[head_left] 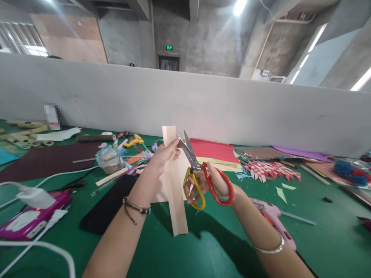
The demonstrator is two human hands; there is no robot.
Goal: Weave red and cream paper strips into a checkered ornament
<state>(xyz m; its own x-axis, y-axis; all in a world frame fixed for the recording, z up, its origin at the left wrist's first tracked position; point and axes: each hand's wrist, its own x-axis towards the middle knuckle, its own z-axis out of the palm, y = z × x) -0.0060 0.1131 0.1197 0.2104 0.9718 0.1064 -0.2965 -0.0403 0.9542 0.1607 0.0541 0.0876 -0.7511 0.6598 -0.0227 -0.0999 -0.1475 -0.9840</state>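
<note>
My left hand (164,159) pinches a long pale-peach paper strip (176,204) near its upper part, holding it upright above the green table. The strip's lower end hangs toward me. In my right hand (213,181) is a pair of scissors (196,166) with one yellow and one red handle; my fingers pass through the loops. Its blades are parted and point up and left, with the tips beside my left fingertips and the strip's right edge. Whether a blade touches the paper I cannot tell. Behind the strip lies a pale sheet of paper (158,193).
Red paper (214,150) and a red-white woven paper piece (271,170) lie at the back. A pink glue gun (274,218) is near my right forearm. On the left are a black pad (108,208), a decorated pot (110,162) and a magenta power strip (37,216) with white cables.
</note>
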